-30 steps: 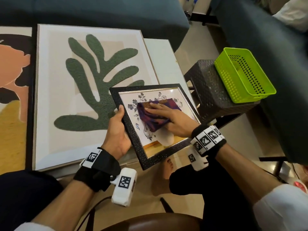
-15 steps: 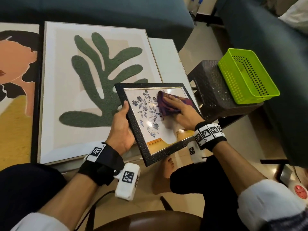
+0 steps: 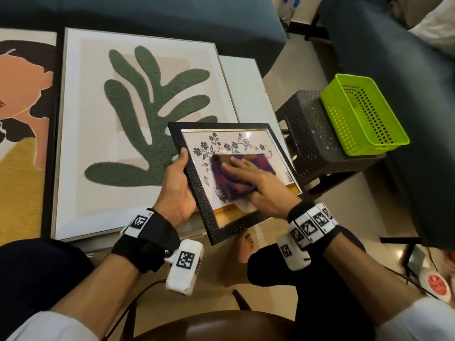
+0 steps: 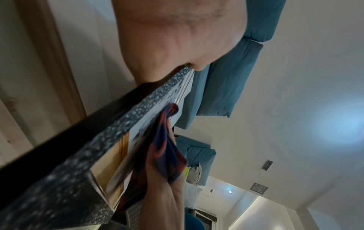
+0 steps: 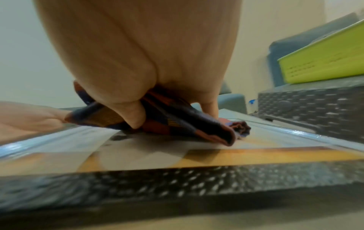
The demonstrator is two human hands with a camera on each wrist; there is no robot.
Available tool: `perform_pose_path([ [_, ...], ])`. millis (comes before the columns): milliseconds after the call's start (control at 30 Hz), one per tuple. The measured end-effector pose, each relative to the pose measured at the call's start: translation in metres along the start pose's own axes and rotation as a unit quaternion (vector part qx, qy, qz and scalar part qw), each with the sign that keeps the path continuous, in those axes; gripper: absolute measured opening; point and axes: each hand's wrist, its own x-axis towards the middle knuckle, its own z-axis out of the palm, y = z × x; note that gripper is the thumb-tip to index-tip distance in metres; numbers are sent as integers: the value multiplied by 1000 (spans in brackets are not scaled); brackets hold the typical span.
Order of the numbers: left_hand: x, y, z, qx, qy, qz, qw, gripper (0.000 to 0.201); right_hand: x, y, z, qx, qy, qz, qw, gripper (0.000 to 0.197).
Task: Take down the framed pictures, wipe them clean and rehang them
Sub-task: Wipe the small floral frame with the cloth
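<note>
A small black-framed flower picture (image 3: 206, 212) is held tilted above my lap. My left hand (image 3: 177, 183) grips its left edge, thumb on the front border and fingers hidden behind. A purple and red cloth (image 3: 226, 178) lies on the glass. My right hand (image 3: 258, 183) presses it flat with straight, spread fingers. In the left wrist view the speckled frame (image 4: 98, 147) runs edge-on, with the cloth (image 4: 167, 140) against the glass. From the right wrist the folded cloth (image 5: 177, 121) sits under my palm (image 5: 138, 54), beyond the frame's near border (image 5: 177, 186).
A large leaf picture (image 3: 147, 114) and a portrait picture (image 3: 22, 119) lie flat on the low table at the left. A green basket (image 3: 362, 112) sits on a dark stool (image 3: 310, 134) to the right. Dark sofas stand behind and to the right. A power strip (image 3: 435, 281) lies on the floor.
My right hand slid the cloth from the middle of the glass up to its top right, then back down toward the middle and lower part. The left hand keeps its grip.
</note>
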Motion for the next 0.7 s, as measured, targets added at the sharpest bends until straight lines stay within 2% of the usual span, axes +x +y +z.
perform_pose_path([
  [67, 0, 0, 0, 3, 2, -3, 1000, 46, -3, 5, 1, 18, -7, -15, 1000, 84],
  [133, 0, 0, -1, 6, 0, 0, 1000, 46, 3, 26, -8, 45, 57, 33, 997, 89],
  [200, -1, 0, -1, 8, 0, 1, 1000, 46, 5, 32, -13, 54, 90, 84, 991, 89],
  [233, 0, 0, -1, 9, 0, -1, 1000, 47, 2, 26, -10, 52, 84, 82, 992, 88],
  [333, 2, 1, -2, 3, 1, 0, 1000, 49, -17, -3, 9, 27, 10, -7, 1000, 85],
  [400, 2, 0, -2, 6, -2, 1, 1000, 48, -24, 2, 11, 26, 4, -25, 999, 87],
  [500, 0, 0, -3, 9, -10, 8, 1000, 48, -14, 32, -3, 92, 92, 78, 988, 90],
  [567, 0, 1, -1, 11, -14, 13, 1000, 48, -12, 29, -3, 96, 107, 104, 984, 88],
  [700, 1, 1, -2, 14, -9, 10, 1000, 49, -30, -1, 21, 37, 24, -7, 999, 85],
])
